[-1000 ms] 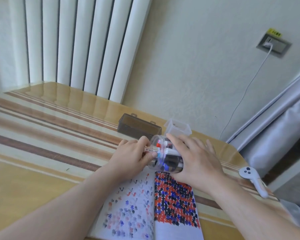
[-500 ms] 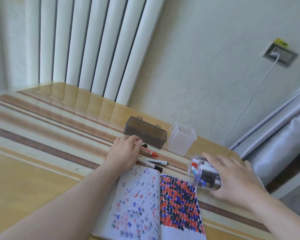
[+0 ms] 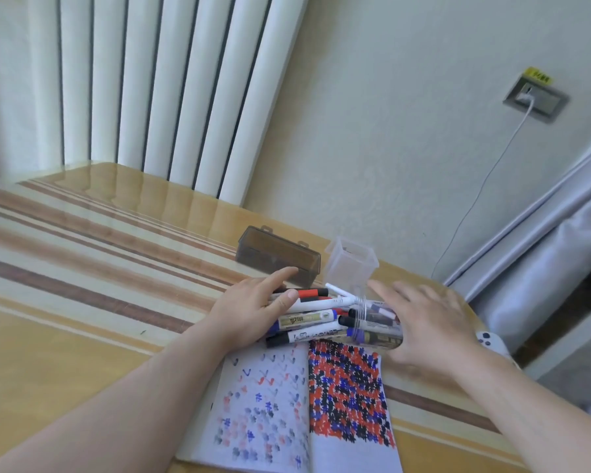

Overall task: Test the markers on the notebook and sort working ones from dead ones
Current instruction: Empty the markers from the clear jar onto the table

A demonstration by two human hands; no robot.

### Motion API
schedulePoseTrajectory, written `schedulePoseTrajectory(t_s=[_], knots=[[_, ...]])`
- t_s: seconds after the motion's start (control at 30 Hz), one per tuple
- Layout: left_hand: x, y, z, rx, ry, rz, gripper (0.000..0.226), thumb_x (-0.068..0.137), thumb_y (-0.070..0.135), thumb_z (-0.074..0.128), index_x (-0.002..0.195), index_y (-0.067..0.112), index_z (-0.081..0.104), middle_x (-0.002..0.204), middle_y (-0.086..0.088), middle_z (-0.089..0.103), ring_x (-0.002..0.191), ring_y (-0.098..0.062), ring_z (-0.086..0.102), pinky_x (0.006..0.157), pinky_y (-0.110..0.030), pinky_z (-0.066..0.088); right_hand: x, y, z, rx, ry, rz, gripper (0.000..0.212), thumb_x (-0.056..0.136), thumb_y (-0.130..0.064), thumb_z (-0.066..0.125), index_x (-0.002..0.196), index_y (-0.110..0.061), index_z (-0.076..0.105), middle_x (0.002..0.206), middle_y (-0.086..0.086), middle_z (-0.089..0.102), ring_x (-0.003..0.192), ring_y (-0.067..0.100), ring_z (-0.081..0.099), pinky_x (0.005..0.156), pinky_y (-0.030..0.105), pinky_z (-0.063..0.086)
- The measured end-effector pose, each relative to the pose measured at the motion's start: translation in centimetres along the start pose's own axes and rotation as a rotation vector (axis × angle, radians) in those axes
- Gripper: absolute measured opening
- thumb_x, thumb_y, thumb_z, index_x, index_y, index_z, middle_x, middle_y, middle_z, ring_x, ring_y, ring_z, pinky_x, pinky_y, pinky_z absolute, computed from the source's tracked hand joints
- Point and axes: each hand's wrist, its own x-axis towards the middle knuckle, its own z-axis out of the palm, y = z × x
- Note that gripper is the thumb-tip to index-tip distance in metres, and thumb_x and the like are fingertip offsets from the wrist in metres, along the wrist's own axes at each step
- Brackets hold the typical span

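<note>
An open notebook full of red, blue and black test marks lies at the table's near edge. Just beyond it, several markers lie in a loose heap, spilling from a clear round jar tipped on its side. My right hand grips the jar from the right and above. My left hand rests on the left ends of the markers, fingers spread over them and thumb on a white barrel. More markers remain inside the jar.
A smoky brown lidded box and an empty clear square cup stand behind the markers. A white controller lies at the right table edge. The striped table stretches left; a radiator, wall and curtain lie beyond.
My right hand brought the jar back left from the table's right side and laid it on its side; more markers slid out into a heap under my left hand.
</note>
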Motion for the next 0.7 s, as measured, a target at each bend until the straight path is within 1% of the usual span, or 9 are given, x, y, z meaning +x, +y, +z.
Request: schedulePoseTrajectory(t_s=[0.07,0.17,0.27,0.37,0.53,0.63,0.7], knots=[[0.1,-0.2,0.1,0.045,0.003,-0.001,0.065,0.099,0.075,0.026,0.155,0.043,0.033,0.143,0.008,0.059,0.132,-0.017,0.051,0.104,-0.041,0.043,-0.6,0.5,0.5,0.005,-0.012,0.013,0.115,0.068,-0.067,0.071,0.150,-0.059,-0.010,0.159,-0.018,0.028,0.144,0.018,0.031,0.120,0.064,0.017],[0.2,-0.2,0.2,0.079,0.002,0.000,0.063,0.098,0.075,0.029,0.151,0.042,0.041,0.145,0.011,0.057,0.134,-0.015,0.049,0.107,-0.040,0.042,-1.8,1.6,1.1,0.022,-0.040,0.056,0.117,0.070,-0.065,0.071,0.152,-0.057,-0.012,0.161,-0.017,0.025,0.147,0.017,0.027,0.122,0.061,0.016],[0.3,0.0,0.3,0.105,0.023,0.008,0.059,0.098,0.071,0.037,0.146,0.039,0.050,0.145,0.014,0.057,0.134,-0.013,0.049,0.108,-0.038,0.042,-3.1,3.4,2.0,0.024,-0.066,0.115,0.120,0.067,-0.068,0.070,0.152,-0.058,-0.014,0.163,-0.016,0.024,0.147,0.018,0.027,0.120,0.056,0.023],[0.4,0.0,0.4,0.082,0.051,0.031,0.050,0.099,0.063,0.045,0.140,0.037,0.057,0.139,0.016,0.059,0.129,-0.012,0.052,0.104,-0.036,0.045,-4.3,5.2,2.7,0.008,-0.081,0.176,0.120,0.066,-0.068,0.070,0.152,-0.059,-0.013,0.162,-0.017,0.024,0.147,0.017,0.028,0.116,0.052,0.029],[0.5,-0.3,0.6,0.060,0.082,0.041,0.038,0.097,0.053,0.055,0.130,0.038,0.067,0.133,0.017,0.061,0.124,-0.010,0.053,0.101,-0.030,0.044,-5.4,7.0,2.9,-0.021,-0.110,0.237,0.119,0.068,-0.067,0.070,0.152,-0.057,-0.013,0.162,-0.019,0.024,0.148,0.018,0.029,0.118,0.057,0.025],[0.6,-0.5,0.7,0.070,0.083,0.052,0.037,0.095,0.054,0.054,0.126,0.038,0.069,0.133,0.017,0.061,0.124,-0.010,0.054,0.102,-0.032,0.045,-5.4,7.8,2.6,-0.064,-0.121,0.242,0.117,0.071,-0.061,0.072,0.153,-0.058,-0.011,0.162,-0.018,0.023,0.146,0.017,0.029,0.117,0.058,0.026],[0.8,-0.8,0.9,0.066,0.070,0.054,0.039,0.094,0.057,0.052,0.124,0.040,0.070,0.134,0.017,0.060,0.124,-0.010,0.054,0.103,-0.033,0.045,-4.8,8.0,1.9,-0.098,-0.100,0.241,0.115,0.073,-0.058,0.073,0.153,-0.058,-0.009,0.161,-0.017,0.026,0.144,0.018,0.030,0.117,0.060,0.025]])
